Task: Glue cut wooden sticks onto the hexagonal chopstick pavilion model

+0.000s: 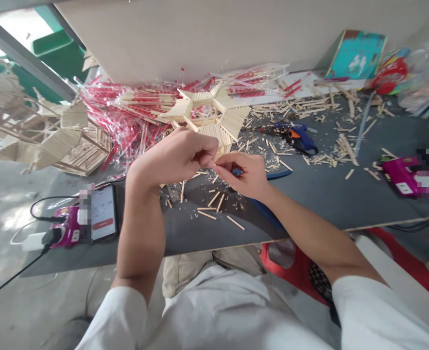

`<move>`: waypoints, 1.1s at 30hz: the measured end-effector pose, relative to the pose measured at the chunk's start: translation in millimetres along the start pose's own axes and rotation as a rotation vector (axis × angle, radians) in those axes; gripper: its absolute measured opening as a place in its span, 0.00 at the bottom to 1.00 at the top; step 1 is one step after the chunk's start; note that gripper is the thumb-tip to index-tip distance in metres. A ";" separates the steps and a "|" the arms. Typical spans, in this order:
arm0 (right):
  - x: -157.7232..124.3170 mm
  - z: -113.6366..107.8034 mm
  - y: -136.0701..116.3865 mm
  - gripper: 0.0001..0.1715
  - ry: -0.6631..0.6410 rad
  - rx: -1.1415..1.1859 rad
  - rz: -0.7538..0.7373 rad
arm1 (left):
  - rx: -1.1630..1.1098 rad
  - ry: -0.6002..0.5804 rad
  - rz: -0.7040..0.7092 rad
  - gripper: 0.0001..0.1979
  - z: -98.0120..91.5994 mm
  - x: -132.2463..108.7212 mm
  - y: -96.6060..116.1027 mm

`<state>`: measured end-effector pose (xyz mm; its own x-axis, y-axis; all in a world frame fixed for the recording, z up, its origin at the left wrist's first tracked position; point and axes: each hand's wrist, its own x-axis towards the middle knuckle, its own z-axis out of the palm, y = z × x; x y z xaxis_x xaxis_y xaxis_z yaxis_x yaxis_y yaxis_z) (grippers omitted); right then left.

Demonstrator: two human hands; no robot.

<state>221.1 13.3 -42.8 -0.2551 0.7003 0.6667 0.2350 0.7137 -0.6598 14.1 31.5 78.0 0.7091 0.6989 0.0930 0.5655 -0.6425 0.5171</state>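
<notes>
Stick model (214,114), touching both hands (214,163), pinched

The person wears a white short-sleeved shirt of plain cloth; its sleeves end above the elbows, far back from the fingers; beige trousers show below the shirt; the left hand (176,158) and the right hand (246,175) are bare, without rings or watch.
</notes>
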 end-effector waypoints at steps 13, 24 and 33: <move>-2.8 4.2 2.1 0.10 -0.015 0.188 0.229 | 0.026 0.029 -0.054 0.08 -2.3 -2.6 -7.8; 4.3 6.3 -1.9 0.19 0.007 0.603 0.509 | 0.035 0.064 -0.026 0.08 2.1 1.7 -6.2; 11.7 -1.1 1.8 0.24 -0.016 0.884 0.667 | 0.036 0.179 0.007 0.06 11.9 10.6 -6.3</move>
<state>219.6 22.7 -35.8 -0.3400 0.9366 0.0851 -0.4210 -0.0707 -0.9043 23.1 39.1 65.6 0.6284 0.7373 0.2478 0.5782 -0.6559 0.4853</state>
